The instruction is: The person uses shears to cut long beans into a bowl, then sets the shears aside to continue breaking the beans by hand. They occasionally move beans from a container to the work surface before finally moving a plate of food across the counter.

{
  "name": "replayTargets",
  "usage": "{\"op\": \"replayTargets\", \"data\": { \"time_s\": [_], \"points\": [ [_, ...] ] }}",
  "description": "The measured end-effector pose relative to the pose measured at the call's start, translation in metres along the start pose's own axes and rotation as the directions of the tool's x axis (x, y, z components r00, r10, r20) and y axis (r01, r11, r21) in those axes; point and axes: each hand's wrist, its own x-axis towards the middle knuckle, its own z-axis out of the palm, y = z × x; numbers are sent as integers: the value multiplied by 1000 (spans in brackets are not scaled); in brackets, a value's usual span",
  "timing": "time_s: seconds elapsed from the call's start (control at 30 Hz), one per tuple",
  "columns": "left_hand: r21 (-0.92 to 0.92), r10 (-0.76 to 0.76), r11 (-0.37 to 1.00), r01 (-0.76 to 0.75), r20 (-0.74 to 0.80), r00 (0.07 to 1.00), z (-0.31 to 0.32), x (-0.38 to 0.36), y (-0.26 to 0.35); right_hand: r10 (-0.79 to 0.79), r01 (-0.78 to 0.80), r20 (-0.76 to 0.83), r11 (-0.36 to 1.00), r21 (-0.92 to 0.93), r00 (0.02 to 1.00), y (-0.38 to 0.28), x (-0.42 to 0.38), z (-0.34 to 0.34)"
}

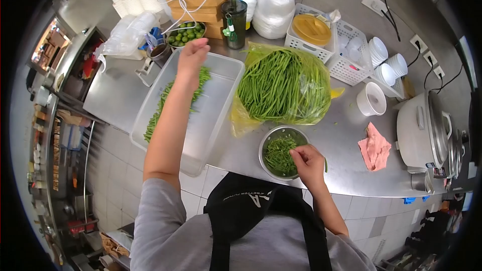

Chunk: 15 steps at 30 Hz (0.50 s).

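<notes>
My left hand (192, 62) is raised over the far end of a clear plastic tub (213, 120), fingers stretched out, and nothing shows in it. Inside the tub, trimmed green beans (163, 108) lie in a row along the left side, partly hidden by my forearm. At the steel bowl (263, 163), my right hand (310, 166) is closed in a pinch over the right rim. A green bean (326, 164) pokes out beside that hand. Small green bits (280, 155) fill the bowl's bottom. Behind it, a yellow plastic bag (321, 100) lies open around a heap of long green beans (276, 83).
A bowl of green limes (187, 35) and a dark tumbler (234, 25) stand behind the tub. Right of the bag are white baskets (349, 65), a white tub (371, 99), a pink cloth (374, 148) and a large cooker (419, 130). The steel counter's front edge runs before me.
</notes>
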Motion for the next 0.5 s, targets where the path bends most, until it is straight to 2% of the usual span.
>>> {"op": "replayTargets", "data": {
  "time_s": [0.07,0.17,0.27,0.37,0.4,0.5],
  "points": [
    [158,27,986,-54,163,986,22,-11,-3,-37,39,16,996,-80,999,-3,0,-3],
    [312,-36,946,-83,357,934,47,-24,-24,-24,22,-72,999,-36,997,-15,-1,-3],
    [522,-68,816,-246,511,857,66,-42,-35,26,-28,-54,999,-43,998,-14,-5,-7],
    [643,-100,664,-383,583,806,82,-47,-53,31,-32,-33,999,-29,999,-6,-9,-5],
    [656,-125,668,-350,564,817,87,-47,-60,18,-19,-31,999,-32,999,-6,-9,-5],
    [719,-157,574,-391,566,809,110,-45,-84,-11,11,-21,999,-31,1000,-9,-9,-1]
  ]
}}
